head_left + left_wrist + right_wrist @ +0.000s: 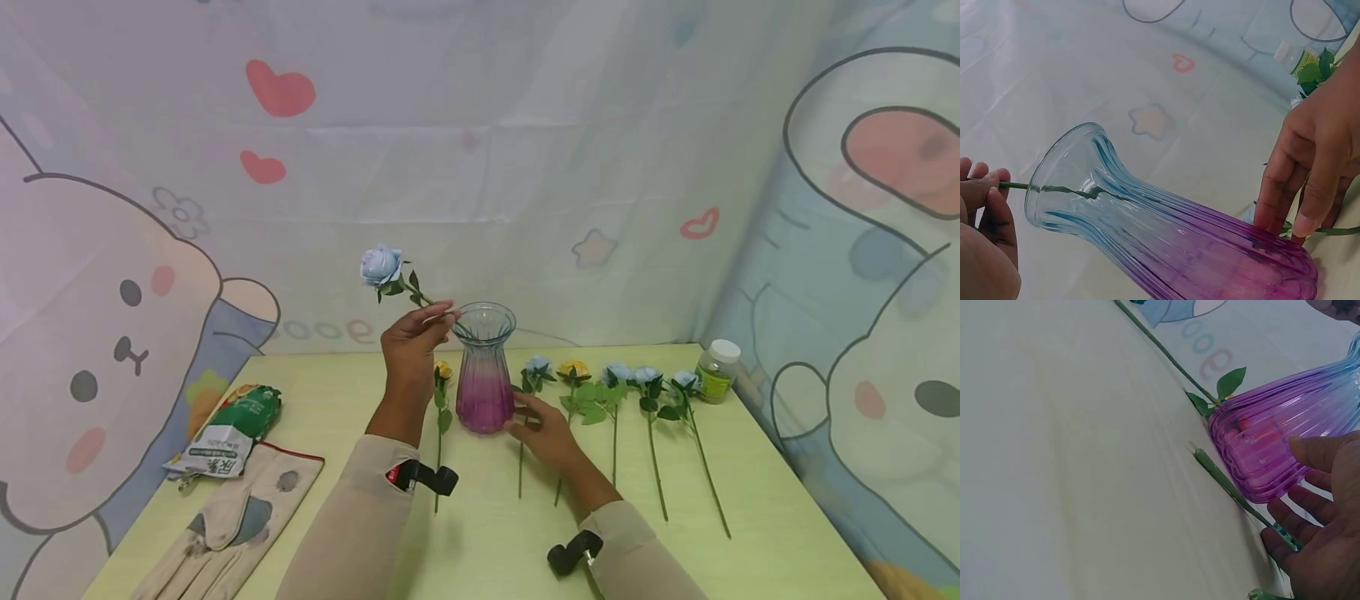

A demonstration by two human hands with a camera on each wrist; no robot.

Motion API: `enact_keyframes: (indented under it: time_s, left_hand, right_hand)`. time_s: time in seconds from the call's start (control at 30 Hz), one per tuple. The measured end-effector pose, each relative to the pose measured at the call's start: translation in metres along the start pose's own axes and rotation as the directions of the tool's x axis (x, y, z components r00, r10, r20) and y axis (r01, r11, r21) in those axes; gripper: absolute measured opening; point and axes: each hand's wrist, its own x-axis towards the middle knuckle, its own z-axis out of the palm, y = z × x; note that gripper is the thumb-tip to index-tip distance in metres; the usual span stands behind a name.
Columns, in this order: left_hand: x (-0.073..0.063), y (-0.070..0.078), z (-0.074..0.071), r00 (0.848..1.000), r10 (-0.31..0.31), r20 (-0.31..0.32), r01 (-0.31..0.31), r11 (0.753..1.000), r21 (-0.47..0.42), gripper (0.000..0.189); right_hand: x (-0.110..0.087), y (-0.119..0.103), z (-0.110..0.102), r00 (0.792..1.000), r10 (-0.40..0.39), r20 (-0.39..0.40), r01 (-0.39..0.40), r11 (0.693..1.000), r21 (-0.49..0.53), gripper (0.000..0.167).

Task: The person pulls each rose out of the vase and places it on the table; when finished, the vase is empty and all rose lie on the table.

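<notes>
A glass vase, bluish at its flared rim and purple toward the base, stands upright on the table. My left hand pinches the stem of a light-blue rose beside the rim. The bloom tilts up to the left, while its green stem runs through the mouth into the vase. Low on the vase's right side is my right hand; its thumb and fingers are extended and spread at the purple glass. Near those fingers a green stem lies on the table.
Left of the vase lies a yellow rose. To its right lie several blue roses and another yellow rose. A white-capped bottle stands at the back right. Gloves and a green-and-white packet are at left.
</notes>
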Motion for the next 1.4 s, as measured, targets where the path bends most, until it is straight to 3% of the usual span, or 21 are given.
enact_keyframes:
  time_s: [0.17, 0.43, 0.7, 0.9, 1.4]
  left_hand:
    - [0.001, 0.001, -0.001, 0.999, 0.020, -0.032, -0.021, 0.999, -0.024, 0.026]
    - [0.002, 0.001, -0.008, 0.997, 0.004, -0.072, -0.006, 1.000, -0.015, 0.024]
    - [0.006, 0.006, -0.015, 0.993, -0.029, -0.117, 0.015, 0.993, -0.121, 0.025]
    - [0.007, 0.009, -0.022, 0.981, -0.090, -0.170, 0.050, 0.972, -0.228, 0.026]
    - [0.010, 0.009, -0.039, 0.948, -0.169, -0.268, 0.043, 0.906, -0.420, 0.025]
  right_hand:
    - [0.001, 0.001, 0.000, 1.000, 0.007, -0.001, -0.007, 1.000, -0.012, 0.060]
    - [0.001, 0.002, 0.000, 1.000, 0.004, -0.002, -0.005, 1.000, -0.015, 0.060]
    - [0.000, 0.001, 0.000, 1.000, 0.012, -0.002, -0.012, 1.000, -0.023, 0.060]
    - [-0.001, 0.000, 0.000, 1.000, -0.008, -0.003, 0.008, 0.999, -0.041, 0.058]
    - [-0.003, -0.002, 0.000, 1.000, -0.013, 0.003, 0.013, 0.999, -0.044, 0.058]
